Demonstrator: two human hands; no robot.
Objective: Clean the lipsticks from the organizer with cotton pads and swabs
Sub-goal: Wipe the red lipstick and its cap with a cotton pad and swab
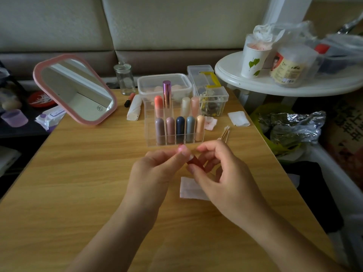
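Note:
A clear acrylic organizer (150, 122) stands mid-table with several capped lipsticks upright in its slots. In front of it, my left hand (157, 169) pinches the pink end of a small lipstick (193, 160). My right hand (222, 173) grips the dark red body of that same lipstick from the other side. A white cotton pad (189, 190) lies flat on the table under my right hand. Several cotton swabs (225, 133) lie to the right of the organizer. A used, pink-stained pad (211, 123) sits beside the organizer's right wall.
A pink-framed mirror (75, 89) leans at the back left. Behind the organizer are a clear lidded tub (144, 82), a glass jar (124, 78), a clip box (215, 102) and a loose lipstick (129, 100). A folded pad (238, 118) lies near the right edge. A white side table (231, 75) stands right.

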